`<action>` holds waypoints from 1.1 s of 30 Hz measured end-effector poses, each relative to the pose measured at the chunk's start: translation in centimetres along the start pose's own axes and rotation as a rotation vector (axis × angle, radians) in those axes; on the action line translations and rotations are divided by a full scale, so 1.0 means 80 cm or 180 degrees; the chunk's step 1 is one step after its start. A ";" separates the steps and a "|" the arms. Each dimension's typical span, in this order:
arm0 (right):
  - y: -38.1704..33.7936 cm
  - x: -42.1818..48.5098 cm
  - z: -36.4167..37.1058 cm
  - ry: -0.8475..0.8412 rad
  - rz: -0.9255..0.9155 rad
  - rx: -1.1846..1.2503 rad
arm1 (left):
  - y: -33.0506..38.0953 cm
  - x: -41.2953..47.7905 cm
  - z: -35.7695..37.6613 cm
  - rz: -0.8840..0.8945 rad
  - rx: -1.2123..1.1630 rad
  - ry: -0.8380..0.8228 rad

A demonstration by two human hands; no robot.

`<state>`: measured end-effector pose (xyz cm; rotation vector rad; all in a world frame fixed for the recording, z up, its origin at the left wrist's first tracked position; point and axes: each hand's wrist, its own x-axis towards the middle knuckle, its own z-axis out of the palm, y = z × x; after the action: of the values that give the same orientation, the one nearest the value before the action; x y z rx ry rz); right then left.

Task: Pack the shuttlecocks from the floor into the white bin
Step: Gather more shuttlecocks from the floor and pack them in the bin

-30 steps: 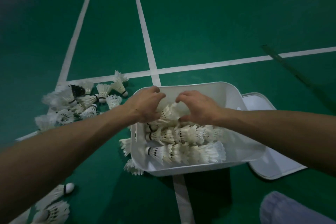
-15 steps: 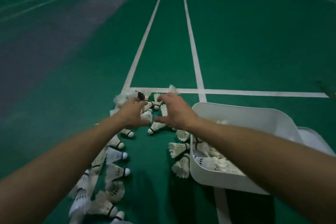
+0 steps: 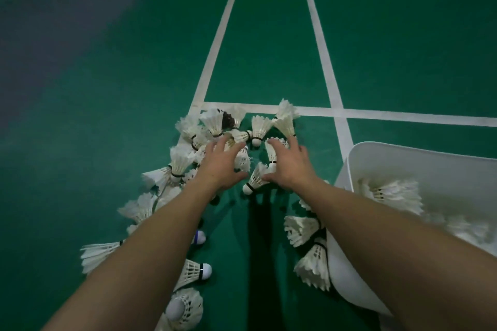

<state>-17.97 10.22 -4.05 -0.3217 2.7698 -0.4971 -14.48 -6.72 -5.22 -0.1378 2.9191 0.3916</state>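
A person is looking down at a green badminton court floor (image 3: 121, 88), where both bare hands are reaching over a loose pile of white feather shuttlecocks (image 3: 212, 122) lying to the left of the white bin (image 3: 348, 177). A second ago both hands were inside the white bin, settling a batch onto the rows already packed there; they are now coming back empty for more. The left hand (image 3: 222, 166) is hovering with fingers spread and released just over the pile. The right hand (image 3: 289, 165) is doing the same nearer the white bin, splayed above the shuttlecocks and gripping nothing yet. Some packed shuttlecocks (image 3: 391, 192) are showing inside the white bin, while several strays (image 3: 302, 230) are lying against its left outer wall. Judging by the many scattered on the floor, the packing is only partway done, and another gathering grab is looking like the next step.
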 end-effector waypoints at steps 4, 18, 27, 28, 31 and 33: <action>-0.003 0.024 0.014 -0.0192 -0.0081 -0.0064 | -0.021 0.024 0.013 0.0131 0.0334 -0.0421; 0.002 0.041 0.015 -0.0171 -0.0133 -0.0110 | -0.012 0.045 0.018 0.0022 -0.0214 0.0434; -0.001 0.048 0.013 -0.0438 -0.0081 -0.0166 | -0.014 0.077 0.020 -0.0393 -0.0805 0.0298; -0.005 0.047 0.014 -0.0404 -0.0158 -0.0179 | -0.014 0.077 0.019 -0.0377 -0.0764 0.0282; -0.014 0.043 0.019 -0.0384 -0.0349 -0.0148 | -0.013 0.075 0.014 -0.0344 -0.0713 0.0393; -0.015 0.039 0.020 -0.0377 -0.0427 -0.0150 | -0.011 0.071 0.012 -0.0230 -0.0675 0.0468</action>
<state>-20.14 7.75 -5.86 -0.5330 2.6599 -0.4301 -19.78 -7.70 -7.51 -0.3144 2.9970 0.7068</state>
